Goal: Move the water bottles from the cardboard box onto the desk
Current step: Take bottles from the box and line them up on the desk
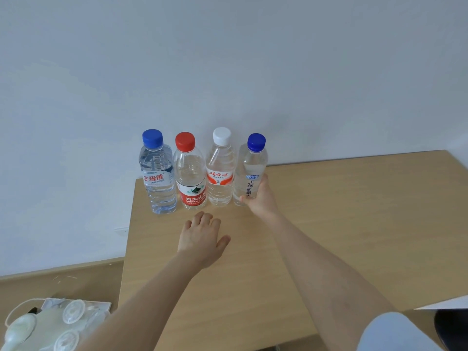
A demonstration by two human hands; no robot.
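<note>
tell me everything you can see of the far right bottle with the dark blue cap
The clear plastic water bottle with the dark blue screw cap stands upright at the right end of a row of four, near the back edge of the light wooden desk. It looks full, with a see-through label showing a small blue logo and dark vertical characters. The right hand grips its lower half. Whether it touches the neighbouring white-capped clear bottle is unclear.
</note>
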